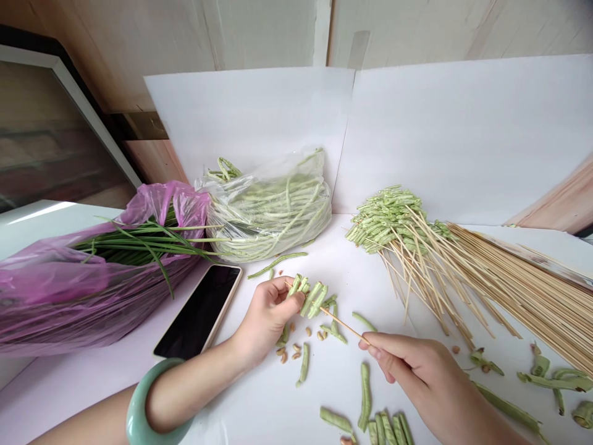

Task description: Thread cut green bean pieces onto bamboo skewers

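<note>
Several short green bean pieces (311, 298) sit side by side on a thin wooden skewer (343, 324). My left hand (273, 312) pinches the bean pieces at their left end between thumb and fingers. The bare part of the skewer slants down to the right, where my right hand (398, 364) grips it between thumb and forefinger. Loose cut bean pieces (365, 395) lie on the white table below and between my hands, with small tan seeds (296, 348) near my left hand.
Finished bean skewers (386, 219) are piled at the back right, beside many bare skewers (523, 272). A clear bag of long beans (278, 210), a purple bag of green stalks (106, 272) and a phone (199, 312) stand left. Bean scraps (553, 378) lie far right.
</note>
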{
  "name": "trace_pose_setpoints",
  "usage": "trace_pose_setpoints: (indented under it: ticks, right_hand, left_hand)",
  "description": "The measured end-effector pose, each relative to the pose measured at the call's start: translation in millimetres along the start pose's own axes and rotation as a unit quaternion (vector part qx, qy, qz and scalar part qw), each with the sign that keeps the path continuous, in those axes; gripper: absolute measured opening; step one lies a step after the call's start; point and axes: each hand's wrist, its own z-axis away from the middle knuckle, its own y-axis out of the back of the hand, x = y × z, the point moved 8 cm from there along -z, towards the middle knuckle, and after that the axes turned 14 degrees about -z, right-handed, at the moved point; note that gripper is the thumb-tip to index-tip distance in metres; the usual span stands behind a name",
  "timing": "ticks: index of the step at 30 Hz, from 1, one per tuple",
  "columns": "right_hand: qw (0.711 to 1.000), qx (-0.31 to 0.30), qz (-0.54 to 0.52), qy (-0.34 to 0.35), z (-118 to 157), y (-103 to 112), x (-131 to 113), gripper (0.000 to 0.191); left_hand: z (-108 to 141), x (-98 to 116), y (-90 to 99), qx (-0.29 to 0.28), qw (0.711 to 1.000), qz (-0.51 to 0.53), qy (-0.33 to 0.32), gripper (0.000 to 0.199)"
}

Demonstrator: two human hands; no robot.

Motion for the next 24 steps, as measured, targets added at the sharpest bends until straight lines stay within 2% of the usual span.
trace_pose_setpoints:
  ticks: [3, 6, 11, 16, 18, 24]
  right_hand:
    - [0.999, -0.025, -0.014, -0.037, 0, -5, 5, 0.042]
    - [0.999, -0.032, -0.013, -0.031, 0, -5, 3, 0.042]
    - [0.995, 0.029, 0.041, 0.081, 2, 6, -13, 0.039]
    - [0.965, 0.093, 0.101, 0.224, 9, 15, -31, 0.031]
    - [0.957, 0.108, 0.106, 0.246, 9, 18, -36, 0.031]
    - [0.958, 0.124, 0.097, 0.238, 3, 27, -45, 0.031]
  left_hand:
    - [1, -2, -2.5, -0.011, 1.0, 0.02, 0.01, 0.024]
    - [1, -3, -2.8, -0.009, 0.999, 0.037, 0.014, 0.024]
    - [1, -3, -3.5, -0.013, 0.998, 0.052, 0.016, 0.024]
    - [1, -4, -1.6, -0.002, 0.999, 0.047, 0.024, 0.023]
    - [1, -3, -0.2, 0.008, 0.999, 0.043, 0.024, 0.023]
    - [-1, 3, 6.1, 0.048, 0.997, 0.064, 0.009, 0.024]
